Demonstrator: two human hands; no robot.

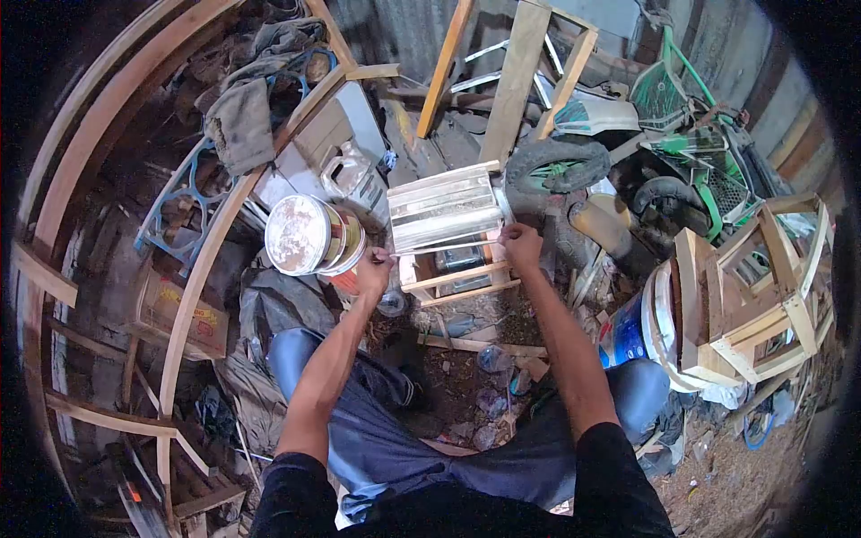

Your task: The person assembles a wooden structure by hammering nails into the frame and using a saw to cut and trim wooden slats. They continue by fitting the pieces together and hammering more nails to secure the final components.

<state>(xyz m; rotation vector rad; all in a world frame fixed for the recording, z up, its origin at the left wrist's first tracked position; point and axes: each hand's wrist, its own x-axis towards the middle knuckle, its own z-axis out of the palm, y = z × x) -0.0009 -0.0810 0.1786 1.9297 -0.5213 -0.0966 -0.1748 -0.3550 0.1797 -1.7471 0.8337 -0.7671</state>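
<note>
A thin wooden slat [448, 247] spans the gap between my two hands. My left hand [375, 269] pinches its left end, close to the paint buckets. At the other end, the fingers of my right hand [522, 247] are closed on the slat. It lies across a small wooden frame [462, 289], just in front of a row of pale slats [447, 211] that covers the frame's far part. Through the opening on the near side a dark object shows inside; I cannot make out what it is.
Paint buckets [298, 235] and a white jerrycan [350, 170] stand at left. A tyre [558, 164] and green motorbike parts [708, 170] lie at back right. Near my right knee, another wooden frame [753, 296] rests by a blue-and-white bucket [632, 327]. A cardboard box [179, 309] sits far left.
</note>
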